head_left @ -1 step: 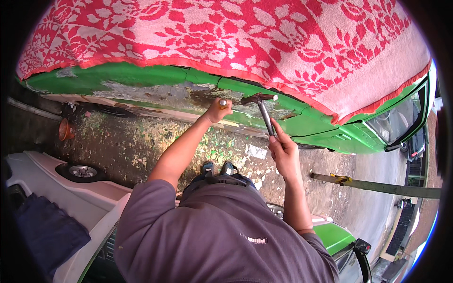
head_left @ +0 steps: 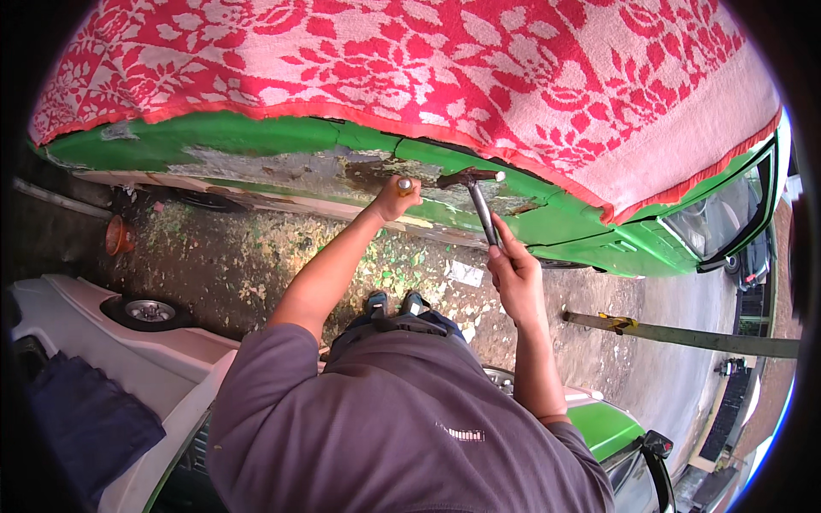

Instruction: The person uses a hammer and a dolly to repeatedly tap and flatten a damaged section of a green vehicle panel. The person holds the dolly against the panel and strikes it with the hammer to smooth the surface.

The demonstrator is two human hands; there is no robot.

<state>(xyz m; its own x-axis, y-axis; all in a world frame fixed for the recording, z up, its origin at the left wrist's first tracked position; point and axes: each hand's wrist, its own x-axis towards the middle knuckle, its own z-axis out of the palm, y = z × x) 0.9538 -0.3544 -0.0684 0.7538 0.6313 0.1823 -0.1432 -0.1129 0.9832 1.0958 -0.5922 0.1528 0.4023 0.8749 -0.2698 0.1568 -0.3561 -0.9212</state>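
Observation:
My left hand (head_left: 397, 202) is closed round the amber handle of what looks like a chisel (head_left: 404, 185). Its round metal butt points up at me, while the blade is hidden below the fist. In my right hand (head_left: 518, 278) is a hammer (head_left: 481, 208), gripped by its grey metal shaft. The dark hammer head, with one bright end, hovers a little right of the chisel's butt, apart from it. Both hands are at the side of a green car (head_left: 564, 218), where the paint is stripped to patches of grey, brown and rust.
A red and pink floral towel (head_left: 359, 68) covers the car's top. Paint flakes litter the ground (head_left: 231, 248) round my feet. Behind me stands a pale vehicle (head_left: 94, 329) with dark cloth (head_left: 90, 419) on it. A pole (head_left: 693, 338) is at the right, an orange pot (head_left: 119, 235) far left.

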